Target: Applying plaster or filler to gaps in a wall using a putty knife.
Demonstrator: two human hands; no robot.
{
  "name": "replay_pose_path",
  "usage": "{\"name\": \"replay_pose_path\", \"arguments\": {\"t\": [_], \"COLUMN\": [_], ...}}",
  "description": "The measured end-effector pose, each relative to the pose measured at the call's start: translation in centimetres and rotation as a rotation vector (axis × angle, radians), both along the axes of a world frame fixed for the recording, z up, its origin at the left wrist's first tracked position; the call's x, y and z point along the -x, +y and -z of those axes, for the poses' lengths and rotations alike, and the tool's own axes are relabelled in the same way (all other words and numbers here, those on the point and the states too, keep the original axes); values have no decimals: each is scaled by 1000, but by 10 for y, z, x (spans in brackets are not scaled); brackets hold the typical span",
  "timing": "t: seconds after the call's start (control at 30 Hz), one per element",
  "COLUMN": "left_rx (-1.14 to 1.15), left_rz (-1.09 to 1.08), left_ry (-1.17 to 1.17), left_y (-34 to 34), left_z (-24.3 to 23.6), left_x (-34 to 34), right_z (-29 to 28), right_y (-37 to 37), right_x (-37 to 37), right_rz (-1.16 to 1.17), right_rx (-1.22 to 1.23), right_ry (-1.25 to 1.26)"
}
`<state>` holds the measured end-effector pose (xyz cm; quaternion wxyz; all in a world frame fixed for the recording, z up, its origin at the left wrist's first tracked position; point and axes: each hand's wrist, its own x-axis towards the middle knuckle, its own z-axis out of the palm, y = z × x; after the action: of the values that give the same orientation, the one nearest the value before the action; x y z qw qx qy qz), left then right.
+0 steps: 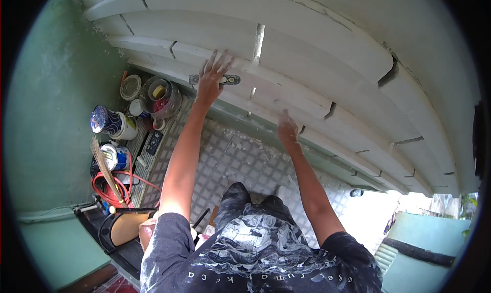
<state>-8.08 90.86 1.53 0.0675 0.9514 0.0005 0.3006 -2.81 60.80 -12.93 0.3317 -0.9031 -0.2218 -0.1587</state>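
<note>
My left hand (210, 81) is raised against a white stepped panel (302, 96), fingers spread over its surface. Under the palm it holds a short dark bar (232, 80) with a round yellow spot, which looks like a small spirit level. The hand covers the bar's middle; both ends stick out. My right hand (288, 128), dusted white, is at the panel's lower edge with nothing visible in it. Its fingers are partly bent and blur into the pale surface, so I cannot tell if they touch it. Narrow dark gaps and a pale vertical slot (259, 42) break the panel.
On the left, a plank (169, 124) carries a clear tub (162, 96), paint cans (123, 127) and a dark bar (154, 142). A straw brush (105, 165) leans by a coiled orange hose (102, 185). White debris lies on the tiled floor (215, 150). A green wall (66, 88) stands at left.
</note>
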Motion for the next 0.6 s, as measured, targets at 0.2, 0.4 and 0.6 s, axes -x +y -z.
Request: {"name": "replay_pose_path", "arguments": {"t": [0.2,0.4,0.6], "left_rx": [158,215,233], "left_rz": [128,126,123], "left_ry": [-68,-155,-130], "left_y": [24,18,23], "left_z": [39,56,60], "left_x": [-5,-23,-19], "right_z": [-14,-10,-41], "right_y": [28,27,32], "right_x": [28,15,38], "right_rz": [-148,232,99], "right_rx": [101,212,95], "right_ry": [103,-64,-137]}}
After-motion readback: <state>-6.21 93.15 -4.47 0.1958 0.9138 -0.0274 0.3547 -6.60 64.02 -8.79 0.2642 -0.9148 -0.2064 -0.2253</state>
